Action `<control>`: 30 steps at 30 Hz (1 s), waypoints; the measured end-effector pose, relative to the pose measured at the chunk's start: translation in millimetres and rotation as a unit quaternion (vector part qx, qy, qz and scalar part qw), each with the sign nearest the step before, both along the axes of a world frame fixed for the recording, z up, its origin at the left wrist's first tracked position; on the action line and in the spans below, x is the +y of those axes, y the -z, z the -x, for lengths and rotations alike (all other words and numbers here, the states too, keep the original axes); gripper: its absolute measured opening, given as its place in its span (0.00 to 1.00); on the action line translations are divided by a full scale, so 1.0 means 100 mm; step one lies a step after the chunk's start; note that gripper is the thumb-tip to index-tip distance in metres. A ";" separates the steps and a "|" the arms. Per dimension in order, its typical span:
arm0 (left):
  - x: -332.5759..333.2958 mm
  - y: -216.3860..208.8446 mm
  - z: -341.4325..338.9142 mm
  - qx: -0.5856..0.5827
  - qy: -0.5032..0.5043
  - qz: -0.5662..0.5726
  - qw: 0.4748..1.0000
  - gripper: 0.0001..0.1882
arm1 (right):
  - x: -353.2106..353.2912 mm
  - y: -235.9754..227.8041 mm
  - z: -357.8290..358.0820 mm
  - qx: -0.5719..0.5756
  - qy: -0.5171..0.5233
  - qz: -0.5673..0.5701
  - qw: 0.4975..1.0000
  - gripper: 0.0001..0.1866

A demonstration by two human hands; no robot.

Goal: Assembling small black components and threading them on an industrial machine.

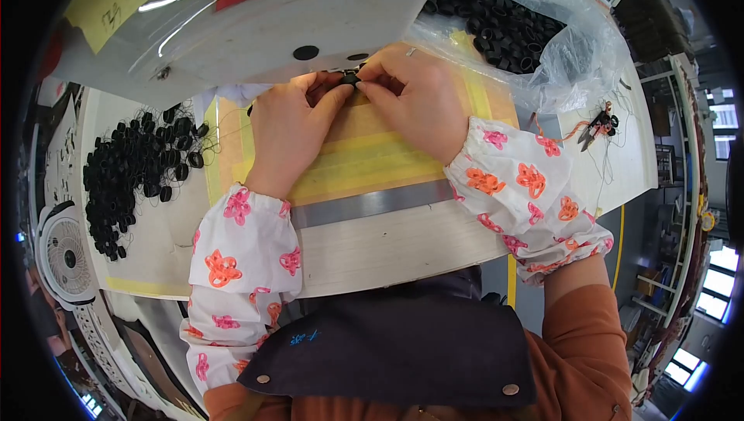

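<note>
A small black fabric loop [350, 78] is pinched between both my hands, close under the front of a white sewing machine [271, 41]. My left hand [285, 130] holds its left side, thumb and fingertips pressed together. From the other side, my right hand [426, 99] grips it between thumb and index finger. The machine's head and my fingers hide most of the loop, and the needle does not show. Beneath my hands lies the work surface, covered with yellow tape [349, 161].
Many black loops [143, 161] with thread tails are heaped at the left. A clear plastic bag [577, 60] of black rings [500, 29] sits at the far right. Thread snips [595, 126] with an orange cord lie near the right edge. A white fan [68, 257] stands left of the table.
</note>
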State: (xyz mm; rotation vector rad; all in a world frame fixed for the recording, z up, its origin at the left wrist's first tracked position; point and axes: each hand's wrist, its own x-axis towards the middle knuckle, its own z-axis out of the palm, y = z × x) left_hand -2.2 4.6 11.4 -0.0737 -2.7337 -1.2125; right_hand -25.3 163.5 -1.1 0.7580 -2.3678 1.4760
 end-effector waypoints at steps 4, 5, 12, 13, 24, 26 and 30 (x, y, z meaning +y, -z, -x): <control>0.00 0.01 0.03 -0.002 -0.012 -0.003 1.000 0.15 | 0.00 -0.05 0.06 0.037 0.006 -0.029 0.999 0.04; -0.01 0.01 0.03 -0.011 -0.014 -0.009 1.000 0.15 | 0.00 -0.06 0.06 0.048 0.007 -0.039 0.998 0.04; -0.01 0.02 0.04 -0.028 -0.017 -0.068 0.997 0.15 | -0.02 -0.04 0.08 0.055 0.024 -0.056 0.997 0.04; -0.02 0.02 0.04 -0.028 -0.016 -0.068 0.997 0.15 | -0.02 -0.04 0.08 0.055 0.024 -0.056 0.997 0.04; -0.03 -0.02 0.05 -0.032 -0.002 -0.006 0.999 0.15 | -0.02 -0.02 0.09 0.052 0.030 -0.054 0.997 0.04; -0.03 -0.02 0.06 -0.040 -0.008 -0.007 0.999 0.14 | -0.01 -0.04 0.09 0.043 0.035 -0.067 0.996 0.05; -0.01 -0.05 0.05 -0.046 -0.018 0.007 0.999 0.14 | -0.01 -0.06 0.10 0.038 0.048 -0.095 0.994 0.06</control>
